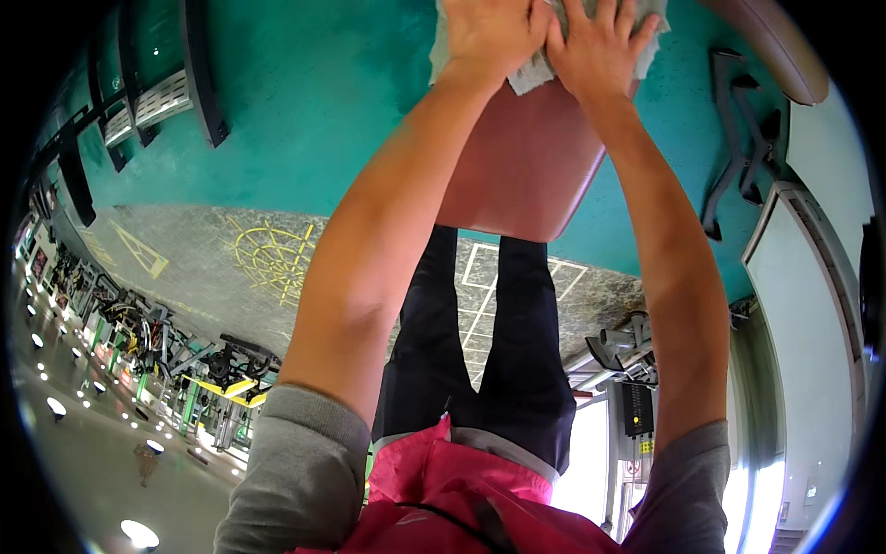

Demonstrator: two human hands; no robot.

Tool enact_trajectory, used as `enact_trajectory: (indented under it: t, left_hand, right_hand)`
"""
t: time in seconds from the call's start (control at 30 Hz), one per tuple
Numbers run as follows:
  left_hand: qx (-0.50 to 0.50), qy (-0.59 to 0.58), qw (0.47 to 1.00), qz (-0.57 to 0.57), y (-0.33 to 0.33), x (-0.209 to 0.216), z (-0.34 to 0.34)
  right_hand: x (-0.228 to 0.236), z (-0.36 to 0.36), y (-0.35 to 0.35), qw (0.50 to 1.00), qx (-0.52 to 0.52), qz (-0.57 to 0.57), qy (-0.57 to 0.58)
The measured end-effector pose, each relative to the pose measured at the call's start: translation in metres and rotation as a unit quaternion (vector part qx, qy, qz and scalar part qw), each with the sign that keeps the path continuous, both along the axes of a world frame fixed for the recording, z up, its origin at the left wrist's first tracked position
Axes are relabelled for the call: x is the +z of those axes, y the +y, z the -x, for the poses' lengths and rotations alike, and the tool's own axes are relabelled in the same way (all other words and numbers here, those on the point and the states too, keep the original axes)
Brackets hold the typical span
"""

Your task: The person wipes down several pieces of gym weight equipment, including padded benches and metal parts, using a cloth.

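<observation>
A grey cloth (529, 76) lies over the far end of a brown padded bench (526, 166), at the picture's top edge. My right hand (600, 46) rests flat on the cloth with its fingers spread. Beside it, my left hand (489, 35) also presses on the cloth, its thumb side close to the right hand. The left fingers are mostly cut off by the top edge, so their pose is hidden. Both arms are stretched out over the bench.
Around the bench is a green floor (305, 102). Black metal frames (198, 74) stand at the left, and a dark bent-legged frame (732, 138) at the right. Another brown pad (775, 46) is at the upper right. Gym equipment (231, 365) fills the lower left.
</observation>
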State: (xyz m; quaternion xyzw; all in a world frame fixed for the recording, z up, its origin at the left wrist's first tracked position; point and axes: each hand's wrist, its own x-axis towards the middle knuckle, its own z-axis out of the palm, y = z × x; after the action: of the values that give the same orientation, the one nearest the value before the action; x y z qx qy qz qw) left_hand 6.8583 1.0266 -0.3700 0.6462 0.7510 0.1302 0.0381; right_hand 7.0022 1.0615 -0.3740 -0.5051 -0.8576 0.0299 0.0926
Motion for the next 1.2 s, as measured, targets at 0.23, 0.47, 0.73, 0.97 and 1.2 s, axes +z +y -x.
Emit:
enact_trajectory:
  t: [0.23, 0.47, 0.73, 0.97, 1.2]
  left_hand:
    - [-0.001, -0.083, 0.997, -0.002, -0.048, -0.006, -0.02]
    - [-0.002, -0.18, 0.963, 0.199, -0.257, 0.02, -0.089]
    - [-0.043, -0.202, 0.954, 0.217, -0.293, 0.022, -0.097]
    - [-0.017, -0.229, 0.972, -0.053, -0.101, -0.011, -0.048]
    - [-0.039, -0.258, 0.954, -0.15, -0.004, -0.013, -0.017]
  right_hand:
    - [0.002, -0.021, -0.051, 0.996, -0.006, 0.084, 0.032]
    - [0.028, -0.083, -0.252, 0.963, -0.017, 0.266, 0.031]
    - [0.025, -0.109, -0.298, 0.954, 0.003, 0.297, 0.029]
    - [0.0, -0.053, -0.109, 0.985, 0.03, 0.123, 0.115]
    - [-0.011, -0.021, -0.023, 0.997, 0.02, 0.024, 0.074]
